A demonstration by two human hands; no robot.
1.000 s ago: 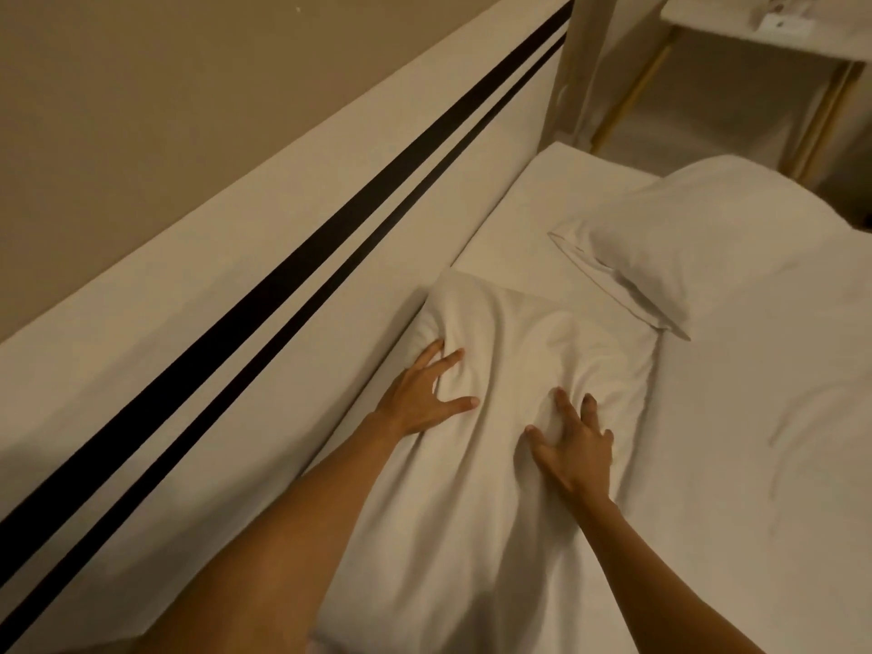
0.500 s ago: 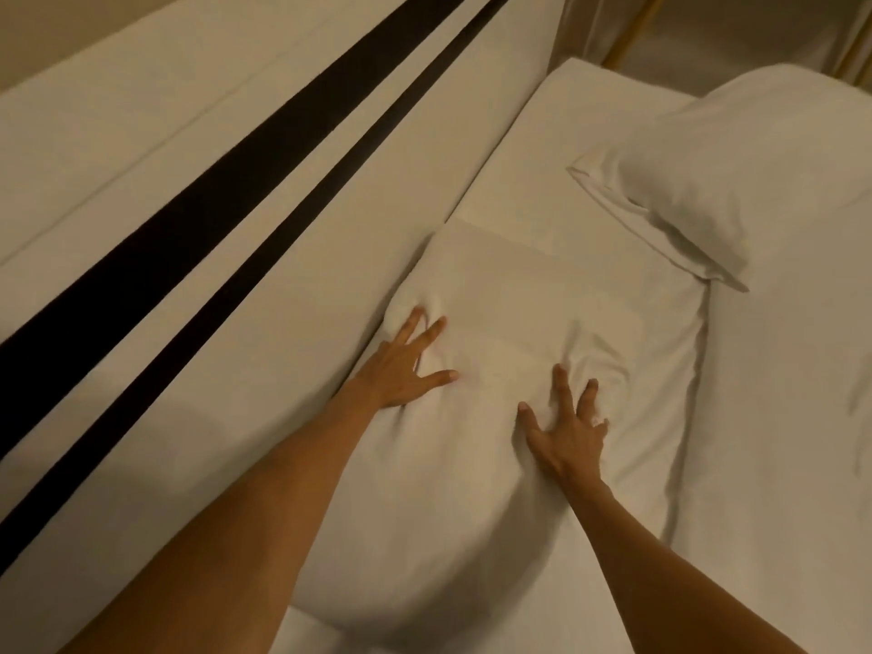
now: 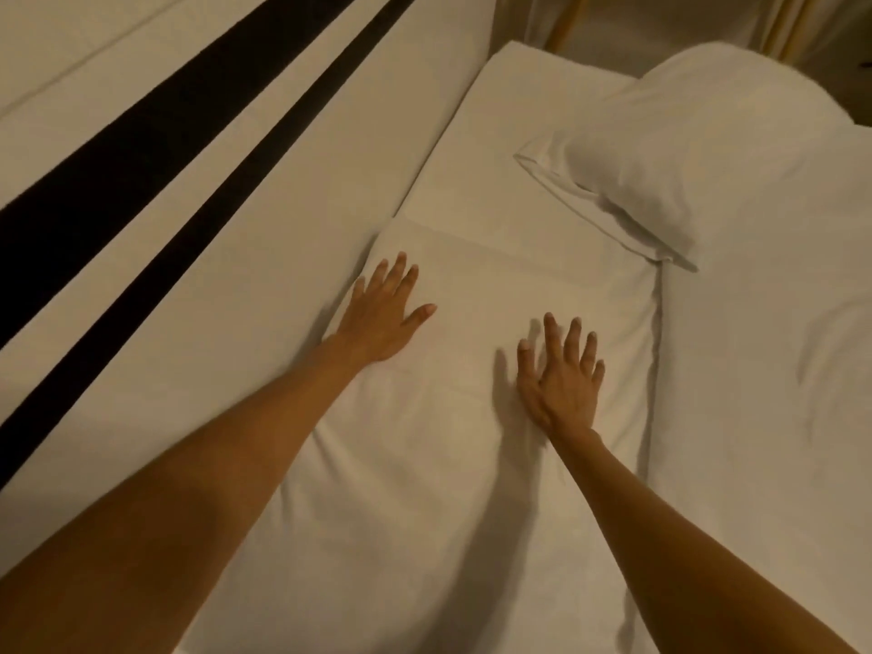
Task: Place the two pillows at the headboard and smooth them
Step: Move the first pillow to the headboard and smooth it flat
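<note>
Against the headboard [image 3: 264,257], a flattened white pillow [image 3: 472,417] under two open, spread hands.

White bed sheet [image 3: 764,417], pale headboard [image 3: 264,257] with two black stripes [image 3: 141,148], dim warm light

2 bare forearms, no sleeves; left hand [image 3: 383,318], right hand [image 3: 561,382] without rings or watch.
</note>
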